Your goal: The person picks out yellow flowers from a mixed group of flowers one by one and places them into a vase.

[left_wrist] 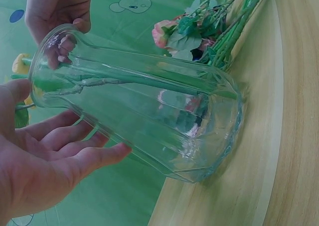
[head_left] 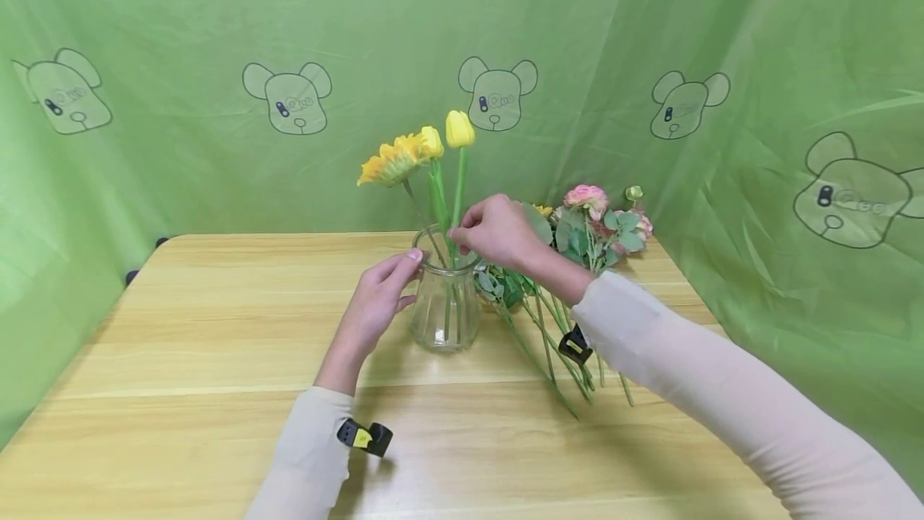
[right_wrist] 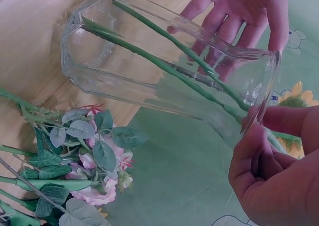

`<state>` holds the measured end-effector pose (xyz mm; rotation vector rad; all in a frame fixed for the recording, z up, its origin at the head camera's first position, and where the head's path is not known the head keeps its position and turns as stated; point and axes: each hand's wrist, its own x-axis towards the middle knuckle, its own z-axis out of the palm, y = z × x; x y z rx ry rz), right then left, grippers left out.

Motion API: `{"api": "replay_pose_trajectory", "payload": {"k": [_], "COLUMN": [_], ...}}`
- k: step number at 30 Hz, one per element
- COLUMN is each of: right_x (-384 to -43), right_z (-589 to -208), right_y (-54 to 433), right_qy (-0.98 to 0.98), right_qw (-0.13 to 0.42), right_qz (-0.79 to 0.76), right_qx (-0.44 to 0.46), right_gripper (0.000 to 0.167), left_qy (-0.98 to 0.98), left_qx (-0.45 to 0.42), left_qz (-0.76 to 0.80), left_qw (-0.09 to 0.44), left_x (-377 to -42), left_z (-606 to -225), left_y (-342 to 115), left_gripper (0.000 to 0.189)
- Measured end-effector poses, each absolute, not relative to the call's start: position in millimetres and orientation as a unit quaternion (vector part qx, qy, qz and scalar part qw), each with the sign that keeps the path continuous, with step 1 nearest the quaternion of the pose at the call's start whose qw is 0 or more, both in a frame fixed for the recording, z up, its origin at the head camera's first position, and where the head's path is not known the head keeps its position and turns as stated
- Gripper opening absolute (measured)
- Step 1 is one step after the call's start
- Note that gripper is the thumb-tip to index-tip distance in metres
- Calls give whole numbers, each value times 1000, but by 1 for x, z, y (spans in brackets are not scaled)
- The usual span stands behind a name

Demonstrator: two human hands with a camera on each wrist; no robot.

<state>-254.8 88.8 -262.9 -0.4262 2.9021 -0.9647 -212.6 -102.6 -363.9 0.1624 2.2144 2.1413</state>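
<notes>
A clear glass vase (head_left: 433, 323) stands upright on the table. In it lean an orange-yellow sunflower (head_left: 393, 161) and a yellow tulip (head_left: 431, 141). My right hand (head_left: 501, 233) pinches the green stem of a taller yellow tulip (head_left: 459, 128) right at the vase mouth. In the right wrist view green stems (right_wrist: 164, 66) run down inside the glass toward the base. My left hand (head_left: 378, 291) steadies the vase from the left, thumb at the rim, and its mostly straight fingers (left_wrist: 94, 156) lie along the glass side.
Right of the vase lies a pile of artificial flowers, with pink blooms (head_left: 586, 199), green leaves (head_left: 573, 237) and long stems (head_left: 545, 343) pointing toward the table's front. Green cloth (head_left: 390, 30) with bear drawings hangs behind the wooden table (head_left: 216, 343).
</notes>
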Motion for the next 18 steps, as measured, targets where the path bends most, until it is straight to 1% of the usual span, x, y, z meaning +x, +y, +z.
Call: {"api": "replay_pose_trajectory", "payload": {"k": [10, 18], "right_x": [-255, -255], "right_z": [-263, -265], "right_y": [90, 92], "right_qy": [939, 928], "right_qw": [29, 33], "right_qz": [-309, -347], "right_qx": [-150, -133], "right_gripper": [20, 12], "left_qy": [718, 716], "left_qx": [47, 48], "left_qz": [694, 696], "left_qw": [26, 27], "left_x": [-213, -213], "left_z": [-364, -364], "left_y": [-103, -102], "left_gripper": [58, 56]}}
